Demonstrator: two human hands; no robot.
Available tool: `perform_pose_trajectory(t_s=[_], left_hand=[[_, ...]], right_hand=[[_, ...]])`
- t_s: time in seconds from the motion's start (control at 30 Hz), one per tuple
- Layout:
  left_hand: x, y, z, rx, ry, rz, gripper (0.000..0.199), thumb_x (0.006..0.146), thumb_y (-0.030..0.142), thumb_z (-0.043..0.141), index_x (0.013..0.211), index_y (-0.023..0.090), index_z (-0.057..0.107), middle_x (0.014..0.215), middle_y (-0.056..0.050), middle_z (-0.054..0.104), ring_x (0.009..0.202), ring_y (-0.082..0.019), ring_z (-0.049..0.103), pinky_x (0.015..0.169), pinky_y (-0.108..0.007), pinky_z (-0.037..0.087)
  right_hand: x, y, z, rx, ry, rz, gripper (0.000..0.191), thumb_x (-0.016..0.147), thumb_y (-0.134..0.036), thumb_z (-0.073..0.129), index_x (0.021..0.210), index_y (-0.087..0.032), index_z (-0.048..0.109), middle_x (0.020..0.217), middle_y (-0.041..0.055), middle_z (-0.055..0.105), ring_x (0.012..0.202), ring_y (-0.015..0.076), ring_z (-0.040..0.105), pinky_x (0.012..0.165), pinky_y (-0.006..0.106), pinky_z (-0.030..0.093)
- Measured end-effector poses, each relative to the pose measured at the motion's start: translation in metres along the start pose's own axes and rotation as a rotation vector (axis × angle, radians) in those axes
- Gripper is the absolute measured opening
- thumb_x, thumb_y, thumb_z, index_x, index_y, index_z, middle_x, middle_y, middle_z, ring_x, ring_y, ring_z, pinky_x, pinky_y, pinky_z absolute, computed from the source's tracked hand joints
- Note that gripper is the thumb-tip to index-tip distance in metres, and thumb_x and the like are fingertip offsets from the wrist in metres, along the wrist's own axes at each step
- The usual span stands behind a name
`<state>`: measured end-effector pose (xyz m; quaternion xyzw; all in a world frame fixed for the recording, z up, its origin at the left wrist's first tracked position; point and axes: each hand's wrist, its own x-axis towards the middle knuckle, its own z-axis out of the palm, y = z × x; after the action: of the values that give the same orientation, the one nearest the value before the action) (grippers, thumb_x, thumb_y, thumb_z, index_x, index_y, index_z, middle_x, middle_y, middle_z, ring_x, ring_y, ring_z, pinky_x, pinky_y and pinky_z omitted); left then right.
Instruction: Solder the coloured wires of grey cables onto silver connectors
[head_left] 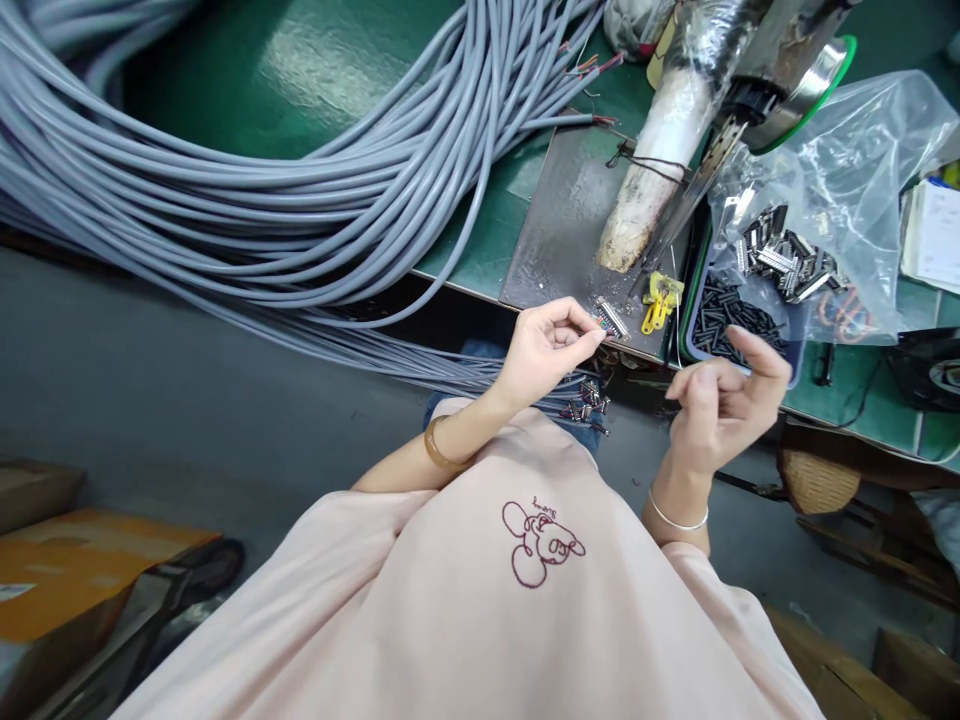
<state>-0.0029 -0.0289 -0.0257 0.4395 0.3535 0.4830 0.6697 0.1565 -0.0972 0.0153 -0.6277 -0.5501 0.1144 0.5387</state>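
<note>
My left hand (551, 348) pinches at the end of a small metal multi-pin connector (613, 320), where thin coloured wires show beside the fingertips. The connector is over the front edge of a dark metal plate (555, 215). My right hand (724, 405) hovers in front of a blue bin (796, 360); its fingers are half bent and apart, with nothing visible in them. Small black tubular pieces (724, 318) fill the bin. Just right of the connector, a yellow clip-like piece (660, 303) sits on the plate.
Grey cables (360, 215) lie in a large bundle over the green bench (300, 80). More connectors (589, 400) hang at cable ends below the edge. A clear bag (862, 180) holds loose connectors. A wrapped post (652, 170) and a solder-like spool (806, 95) stand behind.
</note>
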Motion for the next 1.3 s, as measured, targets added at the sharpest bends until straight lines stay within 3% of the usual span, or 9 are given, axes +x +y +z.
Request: perform_pose_trajectory(t_s=[0.1,0.2,0.3,0.43,0.6,0.83,1.3], left_hand=[[0.004,0.003,-0.002,-0.014,-0.001,-0.019,0.029,0.078,0.036,0.081,0.074,0.014,0.062,0.062,0.001,0.061,0.043,-0.002,0.045,0.04,-0.016,0.033],[0.007,0.005,-0.002,-0.019,0.003,-0.03,0.028,0.078,0.035,0.081,0.074,0.014,0.062,0.059,0.001,0.06,0.042,-0.002,0.045,0.04,-0.016,0.033],[0.008,0.005,-0.001,-0.017,-0.003,-0.024,0.025,0.079,0.032,0.079,0.074,0.014,0.063,0.062,0.001,0.06,0.043,-0.002,0.045,0.04,-0.016,0.033],[0.009,0.003,0.001,0.064,0.015,0.051,0.02,0.081,0.027,0.076,0.074,0.014,0.063,0.075,-0.001,0.065,0.047,-0.002,0.047,0.043,-0.016,0.035],[0.012,0.002,0.004,0.205,0.069,0.141,0.014,0.082,0.022,0.073,0.074,0.013,0.064,0.075,-0.001,0.065,0.056,-0.004,0.053,0.051,-0.015,0.04],[0.022,0.01,0.004,0.146,0.048,0.079,0.017,0.079,0.02,0.074,0.071,0.014,0.06,0.071,0.001,0.062,0.047,-0.001,0.045,0.042,-0.015,0.031],[0.025,0.018,0.006,0.128,0.037,0.123,0.018,0.08,0.021,0.075,0.072,0.015,0.06,0.065,0.004,0.058,0.046,-0.001,0.045,0.041,-0.015,0.033]], right_hand=[[-0.001,-0.001,0.005,0.08,0.003,0.097,0.02,0.097,-0.034,0.059,0.114,-0.024,0.057,0.074,-0.0037,0.072,0.046,0.0099,0.062,0.043,0.023,0.049],[-0.001,0.005,0.015,0.045,-0.04,0.116,0.013,0.093,-0.032,0.066,0.094,-0.022,0.058,0.087,-0.0003,0.076,0.073,0.0146,0.076,0.069,0.027,0.064],[0.001,0.013,0.022,0.091,-0.153,0.144,0.014,0.09,-0.032,0.069,0.089,-0.021,0.06,0.104,0.0043,0.076,0.09,0.0164,0.077,0.08,0.029,0.065],[0.003,0.018,0.027,0.12,-0.183,0.116,0.014,0.09,-0.029,0.068,0.084,-0.021,0.058,0.106,0.0059,0.076,0.097,0.0173,0.076,0.082,0.03,0.064],[0.009,0.014,0.028,0.032,-0.167,0.026,0.011,0.09,-0.026,0.066,0.084,-0.023,0.057,0.107,0.0049,0.077,0.102,0.0183,0.075,0.083,0.033,0.065],[0.018,0.014,0.03,0.047,-0.164,0.036,0.01,0.09,-0.027,0.066,0.085,-0.023,0.058,0.105,0.004,0.077,0.103,0.0184,0.075,0.083,0.032,0.065],[0.029,0.004,0.031,-0.069,-0.168,-0.083,0.003,0.09,-0.025,0.067,0.088,-0.024,0.067,0.105,0.0022,0.078,0.098,0.0192,0.076,0.081,0.034,0.065]])
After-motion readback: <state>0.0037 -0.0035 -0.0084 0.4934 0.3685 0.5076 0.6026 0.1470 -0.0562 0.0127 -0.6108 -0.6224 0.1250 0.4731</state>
